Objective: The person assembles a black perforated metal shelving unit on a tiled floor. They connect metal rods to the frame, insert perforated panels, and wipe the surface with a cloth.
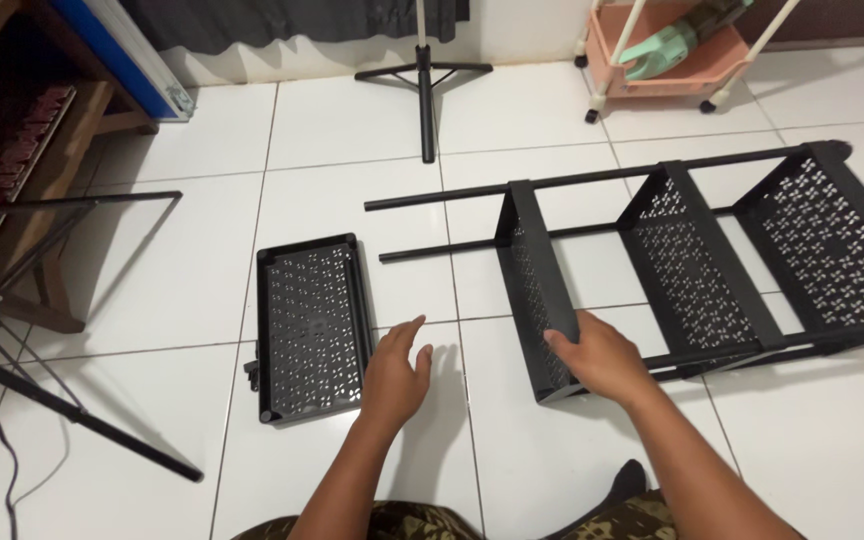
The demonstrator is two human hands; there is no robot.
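The right hand (602, 358) closes over the near corner of a black perforated shelf tray (537, 300) that stands on edge as the end tier of a shelf rack (712, 260) lying on its side on the white tiled floor (172, 290). Its fingers curl onto the tray's upper rim, thumb side toward the body, so the grip is a firm hold on that tray. Beyond the grasp and off to its right, two more perforated tiers are fixed between the rack's thin black poles (432, 198), which run away from the held tray toward the left and far side.

The left hand (394, 375) hovers open, fingers spread and holding nothing, just beside the right edge of a loose black perforated tray (312, 325) that lies flat on the floor. I cannot tell whether its fingertips touch that tray's rim. The loose tray is well apart from the held tier, with the left hand between the two.

Farther off from both hands, a black tripod base (424, 75) stands at the far wall, a pink wheeled cart (667, 65) sits beyond the rack, and a wooden shelf unit (47, 150) with another tripod's legs (72, 415) lies out past the left hand.
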